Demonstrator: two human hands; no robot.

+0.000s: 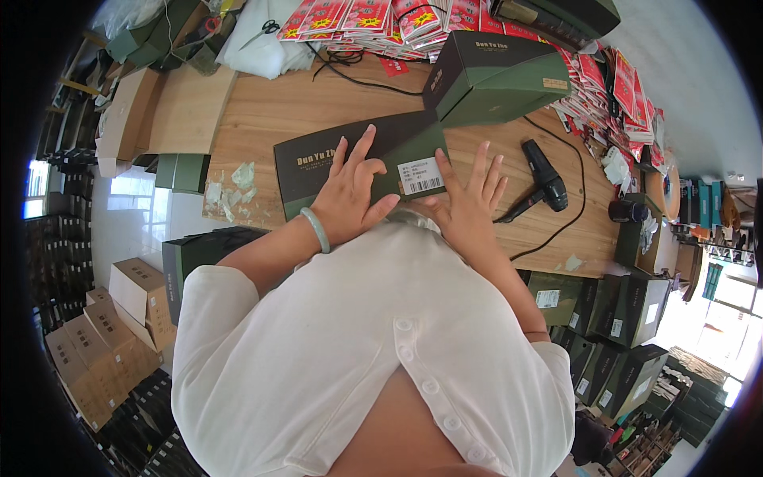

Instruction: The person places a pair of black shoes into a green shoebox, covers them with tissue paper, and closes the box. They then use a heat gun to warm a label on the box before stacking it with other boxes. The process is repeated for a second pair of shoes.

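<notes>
A dark brown and green shoebox [407, 133] lies in front of me at the near edge of the wooden table. On its green end sits a white barcode label [420, 176]. My left hand [351, 191], with a pale green bangle [315, 230] at the wrist, rests on the box's dark face, fingers apart. At the label's right side is my right hand [467, 200], its fingers spread and the index finger touching the box end. Neither hand grips anything. Right of that hand lies a black hair dryer [545, 180].
Another shoebox [501, 83] stands behind. Red printed packets [358, 17] pile along the far edge. A black cord [583, 179] curves round the dryer. Plastic scraps [232, 189] lie at left, near an open carton [187, 107]. More shoeboxes [628, 310] are stacked at lower right.
</notes>
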